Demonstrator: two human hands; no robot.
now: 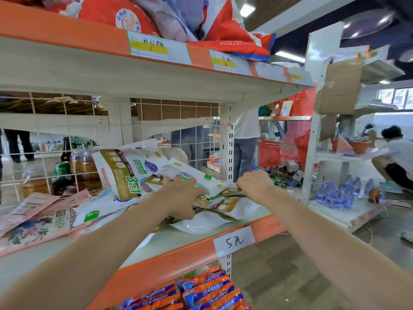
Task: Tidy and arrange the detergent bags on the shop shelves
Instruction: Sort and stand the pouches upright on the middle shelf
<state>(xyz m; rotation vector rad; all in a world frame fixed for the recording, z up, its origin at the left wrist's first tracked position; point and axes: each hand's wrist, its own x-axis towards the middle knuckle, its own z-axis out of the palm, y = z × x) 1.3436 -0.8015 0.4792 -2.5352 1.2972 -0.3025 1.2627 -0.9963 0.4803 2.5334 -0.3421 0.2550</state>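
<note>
1. Between the two outstretched hands, on the middle shelf (196,229), lies a loose heap of white-and-gold detergent bags (214,202), slumped flat and overlapping, which looks like the mess the task means to set right.
2. Reaching in from the near side, the left hand (182,195) lies on top of the heap with its fingers spread and bent over a bag's face and the thumb low by the bag's near edge; it seems to be gathering or steadying the pile, though whether it truly grips a bag I cannot tell.
3. Just to the right of it, the right hand (253,183) is curled into a fist at the far right edge of the heap, apparently pinching a bag's top edge; the knuckles hide the contact itself.
4. Behind the left hand, a taller white-and-gold bag marked "3合1" (120,173) leans back against the wire grid (196,139), probably the upright pose the others should take.
5. Left of the left forearm, pink flowered bags (38,222) lie flat and fanned out, also untidy.
6. Below the right forearm, a handwritten price label (233,241) sits on the orange shelf edge, so bags likely belong above it.
7. Above both hands, red bags (225,25) overhang the upper shelf.
</note>
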